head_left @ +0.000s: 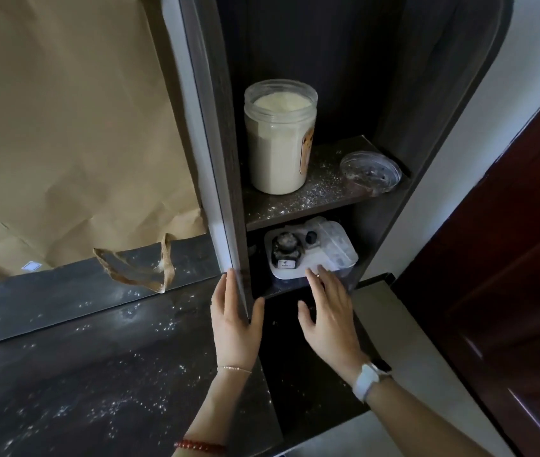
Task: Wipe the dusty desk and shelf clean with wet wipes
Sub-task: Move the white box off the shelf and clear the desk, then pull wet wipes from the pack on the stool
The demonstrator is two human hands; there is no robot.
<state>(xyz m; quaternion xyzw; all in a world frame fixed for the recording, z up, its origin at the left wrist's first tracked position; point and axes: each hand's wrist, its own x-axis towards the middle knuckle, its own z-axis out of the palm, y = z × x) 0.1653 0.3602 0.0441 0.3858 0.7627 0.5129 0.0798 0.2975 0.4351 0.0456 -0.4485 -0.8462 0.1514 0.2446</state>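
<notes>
The left hand [234, 319] lies flat with straight fingers along the dark wooden shelf's upright panel [225, 153], thumb on its inner side. The right hand [328, 311], fingers spread and holding nothing, reaches toward the white plastic wet-wipe pack [328, 249] on the lower shelf board. White dust speckles the dark table [97, 374].

The desk [74, 364] is a dark, glossy surface at lower left, speckled all over with white dust, thickest near its front and along the back edge. The shelf [304, 196] stands at the desk's right end, a tall narrow unit of dark wood grain with open compartments. Its upper board is strewn with white powder grains across the bare front part. The lower board [271, 293] sits in shadow, its front edge only just visible.
</notes>
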